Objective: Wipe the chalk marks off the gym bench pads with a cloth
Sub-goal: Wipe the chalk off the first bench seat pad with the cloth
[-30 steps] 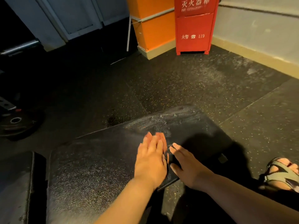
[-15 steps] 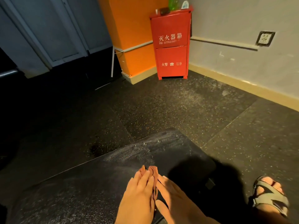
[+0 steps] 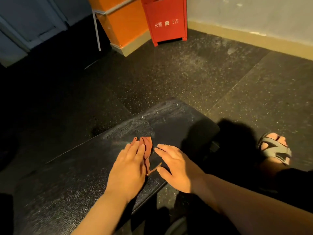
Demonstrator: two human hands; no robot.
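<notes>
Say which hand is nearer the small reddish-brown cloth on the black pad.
Left. The left hand presses flat on the small reddish-brown cloth; the right hand is over the black pad just right of it.

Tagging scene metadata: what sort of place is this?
Most likely a gym: a black padded bench pad smeared with white chalk marks, speckled rubber floor tiles, and a red fire-extinguisher cabinet standing at the wall.

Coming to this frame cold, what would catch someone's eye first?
The left hand presses a reddish cloth flat on the black bench pad at centre, the right hand open beside it. Whitish chalk smears lie just beyond the cloth. A red fire box stands at top centre.
</notes>
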